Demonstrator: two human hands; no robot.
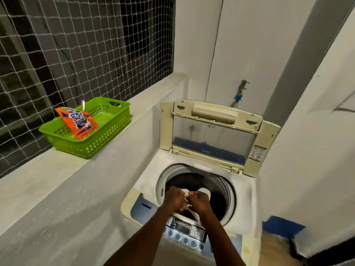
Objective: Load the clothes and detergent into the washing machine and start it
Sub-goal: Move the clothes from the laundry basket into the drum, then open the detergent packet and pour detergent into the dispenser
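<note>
Both hands, left hand (173, 198), right hand (199, 201), curled over washing machine (247, 191) drum; grip unclear.

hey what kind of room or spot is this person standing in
Probably a home laundry nook or utility balcony: a top-loading washing machine with its lid up, a detergent pouch in a green basket on a ledge, and netting over the opening.

White top-load washing machine (149, 181), lid raised, dark clothes (192, 180) inside, orange detergent pouch (79, 121) leaning in basket
</note>
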